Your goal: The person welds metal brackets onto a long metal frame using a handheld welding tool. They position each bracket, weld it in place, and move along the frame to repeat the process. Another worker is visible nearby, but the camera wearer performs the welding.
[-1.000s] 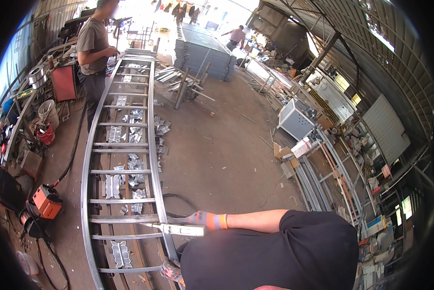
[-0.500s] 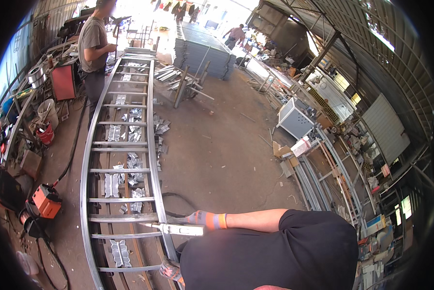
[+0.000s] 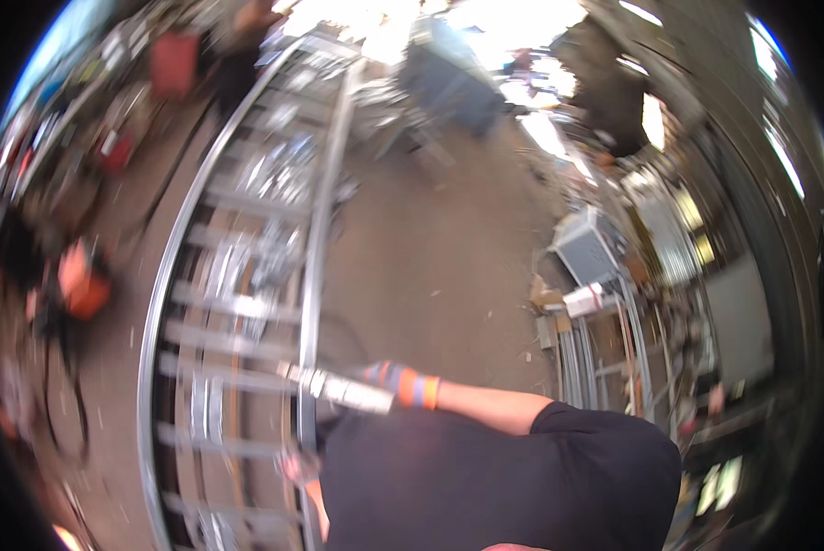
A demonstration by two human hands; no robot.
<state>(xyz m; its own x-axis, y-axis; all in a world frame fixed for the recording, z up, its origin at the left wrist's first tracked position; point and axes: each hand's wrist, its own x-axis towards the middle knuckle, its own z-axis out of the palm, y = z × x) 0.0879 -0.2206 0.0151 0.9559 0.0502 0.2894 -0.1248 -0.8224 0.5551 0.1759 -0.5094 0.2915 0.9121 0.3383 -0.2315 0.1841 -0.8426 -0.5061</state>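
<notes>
A long ladder-like metal frame (image 3: 314,275) lies to my left, with two side rails joined by many rungs. My left hand (image 3: 294,466), gloved, is at its near rail just below a rung; motion smears its fingers. My right hand (image 3: 395,382), in a grey and orange glove, reaches across to the same rail and looks closed. Right beside it, a long white and silver piece (image 3: 346,390) slants over the rail. Whether the hand holds that piece or something behind it cannot be made out. Shiny metal pieces (image 3: 207,409) show between the rungs.
An orange machine (image 3: 83,280) with a dark cable stands on the floor at left. A person (image 3: 237,69) is at the frame's far end. A grey stack (image 3: 453,78) stands at the back. On the right are a grey box (image 3: 591,246) and long metal bars (image 3: 575,363).
The view has swung and blurred, so the frame appears tilted further right at its far end. Both hands appear higher in the picture, still beside the near rail. The white piece slants more.
</notes>
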